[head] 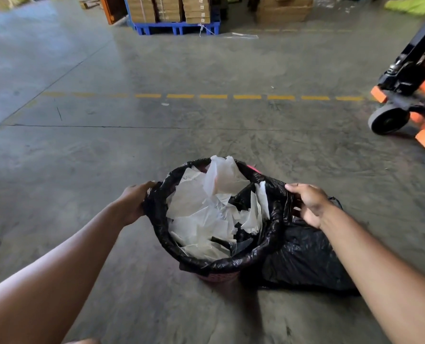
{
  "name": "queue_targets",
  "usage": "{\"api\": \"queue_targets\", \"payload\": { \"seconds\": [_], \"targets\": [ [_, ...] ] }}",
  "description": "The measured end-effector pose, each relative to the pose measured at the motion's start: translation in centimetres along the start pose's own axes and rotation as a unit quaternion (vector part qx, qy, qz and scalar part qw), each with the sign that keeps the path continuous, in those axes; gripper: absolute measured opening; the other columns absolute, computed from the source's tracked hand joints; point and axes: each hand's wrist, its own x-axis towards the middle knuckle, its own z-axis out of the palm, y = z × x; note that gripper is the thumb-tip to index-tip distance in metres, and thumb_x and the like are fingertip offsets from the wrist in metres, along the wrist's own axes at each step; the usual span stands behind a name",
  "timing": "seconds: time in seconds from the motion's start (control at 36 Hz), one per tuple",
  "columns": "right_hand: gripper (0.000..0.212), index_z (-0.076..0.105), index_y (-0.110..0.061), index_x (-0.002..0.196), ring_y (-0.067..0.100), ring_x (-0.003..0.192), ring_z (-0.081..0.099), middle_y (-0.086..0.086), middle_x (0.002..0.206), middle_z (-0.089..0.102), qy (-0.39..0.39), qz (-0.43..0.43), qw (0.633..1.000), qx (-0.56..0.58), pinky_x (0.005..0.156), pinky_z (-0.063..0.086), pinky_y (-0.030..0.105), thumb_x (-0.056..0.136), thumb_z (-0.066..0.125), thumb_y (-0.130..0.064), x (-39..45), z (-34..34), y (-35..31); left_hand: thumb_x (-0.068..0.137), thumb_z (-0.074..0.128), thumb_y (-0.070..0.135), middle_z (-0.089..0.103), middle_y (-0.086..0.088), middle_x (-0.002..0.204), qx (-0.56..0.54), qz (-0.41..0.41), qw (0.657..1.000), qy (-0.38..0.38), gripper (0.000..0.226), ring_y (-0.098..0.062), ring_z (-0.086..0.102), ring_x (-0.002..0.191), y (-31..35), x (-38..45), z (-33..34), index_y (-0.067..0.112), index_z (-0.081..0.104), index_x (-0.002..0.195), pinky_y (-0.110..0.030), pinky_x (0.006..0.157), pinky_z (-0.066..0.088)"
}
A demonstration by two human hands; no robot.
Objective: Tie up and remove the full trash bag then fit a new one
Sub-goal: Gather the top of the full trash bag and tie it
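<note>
A black trash bag [246, 259] lines a small pink bin [218, 276] standing on the concrete floor. The bag is full of crumpled white paper [201, 214] and some dark scraps. My left hand [134, 202] grips the bag's rolled rim on the left side. My right hand [308, 204] holds the bag's plastic at the right side of the rim, with the fingers curled into it. A second black bag [305, 259] lies bunched on the floor right of the bin, under my right forearm.
An orange and black pallet jack [409, 95] stands at the right. A dashed yellow line [231, 96] crosses the floor ahead. Far back, cardboard boxes sit stacked on a blue pallet [176, 27].
</note>
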Motion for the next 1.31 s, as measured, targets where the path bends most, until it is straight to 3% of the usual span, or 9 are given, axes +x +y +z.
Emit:
{"api": "queue_targets", "payload": {
  "seconds": [0.08,0.19,0.5,0.64,0.72,0.86,0.94,1.06,1.31],
  "targets": [
    [0.027,0.068,-0.005,0.110,0.031,0.082,0.068,0.019,0.094,0.072,-0.042,-0.015,0.998,-0.040,0.079,0.057,0.045,0.087,0.073,-0.020,0.0,0.5,-0.2,0.084,0.076,0.048,0.076,-0.014,0.092,0.120,0.001,0.992,-0.037,0.048,-0.028,0.069,0.082,0.4,-0.2,-0.2,0.003,0.076,0.101,-0.035,0.072,0.055],
    [0.030,0.072,-0.006,0.099,0.025,0.079,0.068,0.014,0.090,0.073,-0.018,-0.091,0.982,-0.167,0.083,0.056,0.041,0.073,0.086,-0.010,0.0,2.1,-0.7,0.086,0.077,0.031,0.063,-0.008,0.076,0.170,0.078,0.982,0.033,0.027,-0.018,0.059,0.060,1.2,0.3,0.8,0.008,0.065,0.081,-0.022,0.052,0.045],
    [0.020,0.067,-0.016,0.068,0.020,0.067,0.053,0.003,0.065,0.060,-0.018,-0.174,0.970,-0.170,0.063,0.042,0.030,0.081,0.067,0.000,-1.3,3.7,-1.0,0.079,0.064,0.016,0.031,0.000,0.065,-0.150,0.071,0.986,-0.011,0.016,-0.009,0.031,0.042,1.1,-0.4,-0.1,0.009,0.055,0.091,-0.023,0.047,0.030],
    [0.020,0.070,-0.020,0.082,0.013,0.068,0.058,-0.002,0.075,0.067,-0.014,-0.202,0.938,-0.282,0.070,0.047,0.030,0.073,0.086,-0.029,-1.4,3.6,-1.0,0.082,0.082,0.027,0.059,0.008,0.060,0.117,0.159,0.980,-0.004,0.017,-0.006,0.050,0.048,1.2,-1.7,-1.0,0.016,0.071,0.089,-0.018,0.046,0.040],
    [0.018,0.068,-0.022,0.074,0.013,0.065,0.054,-0.004,0.068,0.063,-0.051,-0.217,0.893,-0.391,0.069,0.042,0.030,0.071,0.085,-0.015,-2.0,3.0,-0.9,0.080,0.081,0.020,0.059,0.005,0.064,0.114,0.188,0.974,-0.054,0.020,-0.007,0.050,0.053,1.1,-2.6,-1.9,0.008,0.076,0.095,-0.015,0.047,0.038],
    [0.026,0.061,-0.025,0.068,0.020,0.066,0.056,-0.006,0.065,0.060,0.110,-0.232,0.911,-0.322,0.062,0.040,0.025,0.076,0.080,-0.008,-2.3,0.6,-0.6,0.058,0.074,0.035,0.042,0.001,0.066,-0.055,0.122,0.990,-0.036,0.043,-0.010,0.035,0.051,0.9,-4.2,-4.2,0.006,0.066,0.089,-0.027,0.060,0.026],
    [0.019,0.063,-0.022,0.084,0.031,0.085,0.067,-0.004,0.076,0.063,0.166,-0.187,0.926,-0.282,0.070,0.043,0.028,0.080,0.081,-0.027,-3.9,0.1,0.1,0.076,0.077,0.032,0.061,0.000,0.080,-0.004,0.096,0.995,-0.020,0.024,-0.015,0.057,0.078,-0.4,-5.3,-4.3,0.015,0.072,0.092,-0.036,0.084,0.045],
    [0.043,0.068,-0.016,0.089,0.019,0.089,0.070,0.003,0.094,0.073,0.033,-0.015,0.967,-0.252,0.075,0.050,0.027,0.071,0.084,-0.051,-7.4,0.9,1.7,0.064,0.087,0.044,0.074,-0.005,0.120,0.005,0.016,0.995,-0.096,0.073,-0.034,0.070,0.106,-2.9,-6.6,-3.7,0.015,0.062,0.127,-0.053,0.096,0.056],
    [0.011,0.070,-0.005,0.083,0.014,0.058,0.061,0.005,0.071,0.072,-0.007,0.070,0.994,-0.086,0.043,0.048,0.017,0.079,0.080,-0.002,-12.1,1.7,6.1,0.087,0.076,0.008,0.074,-0.013,0.093,-0.003,0.002,0.999,-0.052,0.041,-0.022,0.070,0.079,-5.4,-8.8,-2.8,0.012,0.060,0.125,-0.018,0.055,0.055]
  ]
}}
